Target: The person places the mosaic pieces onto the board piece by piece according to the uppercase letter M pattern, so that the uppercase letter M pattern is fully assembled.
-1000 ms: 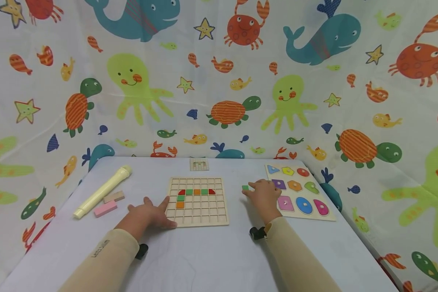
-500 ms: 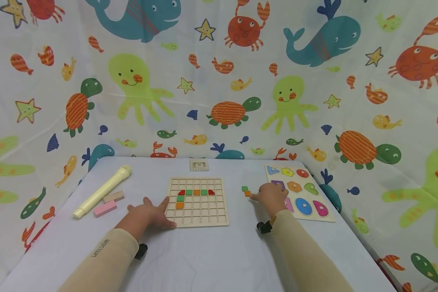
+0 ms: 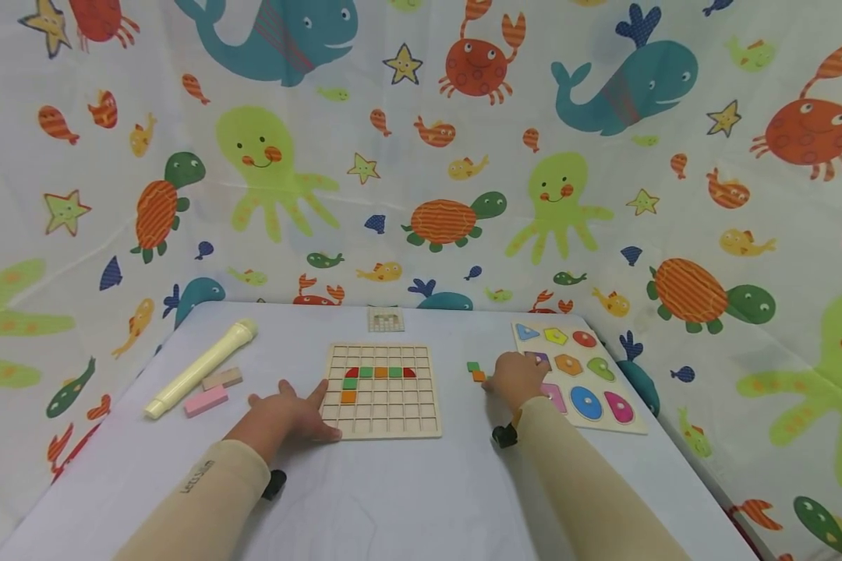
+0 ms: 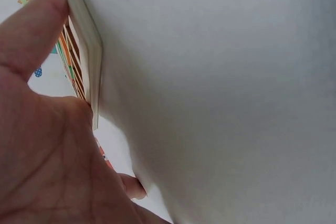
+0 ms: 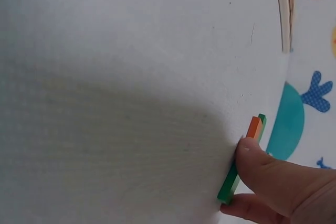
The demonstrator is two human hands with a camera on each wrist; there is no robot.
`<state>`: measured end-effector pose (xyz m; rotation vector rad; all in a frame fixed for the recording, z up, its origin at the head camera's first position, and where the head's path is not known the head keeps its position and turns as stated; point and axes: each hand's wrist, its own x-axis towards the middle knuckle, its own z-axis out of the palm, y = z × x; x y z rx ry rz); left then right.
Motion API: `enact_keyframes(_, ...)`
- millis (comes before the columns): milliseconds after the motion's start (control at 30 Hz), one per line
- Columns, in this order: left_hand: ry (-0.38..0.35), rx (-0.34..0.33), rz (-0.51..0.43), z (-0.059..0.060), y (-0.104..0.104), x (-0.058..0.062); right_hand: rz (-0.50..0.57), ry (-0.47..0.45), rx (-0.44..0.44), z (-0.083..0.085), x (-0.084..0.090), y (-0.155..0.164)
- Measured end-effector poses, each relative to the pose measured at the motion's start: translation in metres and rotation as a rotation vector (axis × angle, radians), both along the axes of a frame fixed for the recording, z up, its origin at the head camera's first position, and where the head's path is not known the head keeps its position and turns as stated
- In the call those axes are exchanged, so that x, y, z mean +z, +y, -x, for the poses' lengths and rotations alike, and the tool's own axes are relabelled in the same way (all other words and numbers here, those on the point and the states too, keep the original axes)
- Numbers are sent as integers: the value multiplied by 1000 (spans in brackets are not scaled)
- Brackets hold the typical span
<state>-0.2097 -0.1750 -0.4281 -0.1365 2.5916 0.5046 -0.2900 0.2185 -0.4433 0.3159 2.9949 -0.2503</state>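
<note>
A wooden grid board (image 3: 393,418) lies mid-table with a row of red, green and orange tiles and two more below its left end. My left hand (image 3: 291,405) rests flat with spread fingers at the board's near left corner; in the left wrist view the thumb (image 4: 37,19) lies against the board's edge (image 4: 89,51). Right of the board sit a small green tile (image 3: 472,365) and an orange tile (image 3: 479,375). My right hand (image 3: 514,379) is beside them; in the right wrist view its thumb (image 5: 265,169) and a finger pinch a green tile (image 5: 230,184), with the orange tile (image 5: 254,127) just beyond.
A wooden shape puzzle (image 3: 571,345) with coloured knobbed pieces lies under and right of my right hand. A cream cylinder (image 3: 199,368), a tan block (image 3: 222,379) and a pink block (image 3: 206,402) sit at the left. A small grid card (image 3: 385,319) lies at the back. Sea-animal cloth surrounds the white table (image 3: 393,499).
My right hand drew back to the right, uncovering the orange tile beside the green one, and now stays by them. My left hand has not moved.
</note>
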Motion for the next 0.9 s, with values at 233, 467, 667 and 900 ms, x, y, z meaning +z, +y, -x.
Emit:
enact_keyframes(233, 8, 0, 11, 2, 2, -1, -9, 23, -2, -8, 4, -1)
enact_keyframes(467, 10, -1, 14, 1, 1, 1, 12, 25, -4, -13, 8, -4)
enact_keyframes(667, 9, 7, 9, -1, 3, 1, 44, 3, -11, -13, 6, -3)
enact_keyframes(900, 9, -2, 8, -2, 2, 1, 124, 39, -27, -10, -3, 2)
